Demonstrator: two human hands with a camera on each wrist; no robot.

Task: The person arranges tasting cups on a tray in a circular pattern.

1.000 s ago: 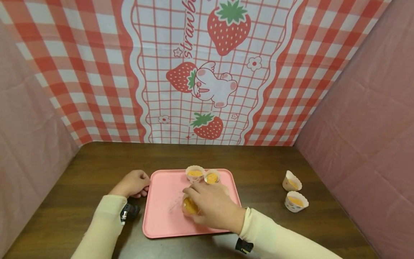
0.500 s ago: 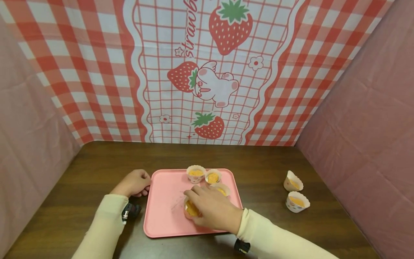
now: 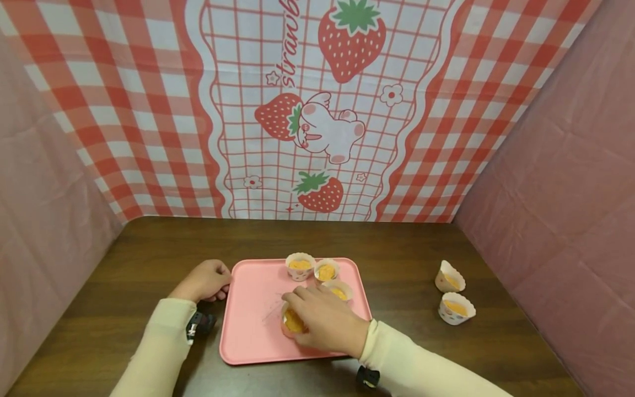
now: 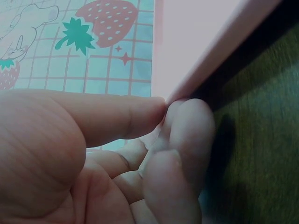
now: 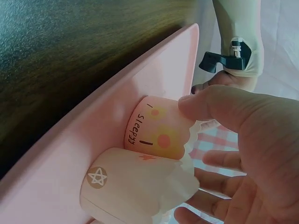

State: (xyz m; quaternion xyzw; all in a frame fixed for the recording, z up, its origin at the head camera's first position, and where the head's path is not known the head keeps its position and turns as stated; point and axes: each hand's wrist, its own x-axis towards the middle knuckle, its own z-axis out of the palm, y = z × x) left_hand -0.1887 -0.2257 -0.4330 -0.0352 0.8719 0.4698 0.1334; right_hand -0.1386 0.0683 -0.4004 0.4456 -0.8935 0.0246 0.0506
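My right hand [image 3: 324,320] holds a pink paper cupcake cup [image 5: 156,126] with yellow-orange filling, upright on the pink tray [image 3: 253,320]. In the right wrist view the thumb lies on its scalloped rim, with the other fingers partly behind it. Close beside it stands a white cupcake cup [image 5: 135,182] with a star print. Two more filled cups, one at the tray's back edge [image 3: 300,267] and one right of it [image 3: 326,271], stand farther back. My left hand [image 3: 205,280] pinches the tray's left edge between thumb and forefinger.
Two filled cupcake cups, a rear one [image 3: 449,278] with a raised rim and a front one [image 3: 455,310], stand on the wooden table [image 3: 407,264] right of the tray. A strawberry-print cloth [image 3: 317,110] hangs behind the table, and pink cloth [image 3: 555,165] hangs at the sides.
My right hand has shifted slightly toward me with the pink cupcake cup, uncovering more of the filled cup behind it. The left hand stays at the tray's edge.
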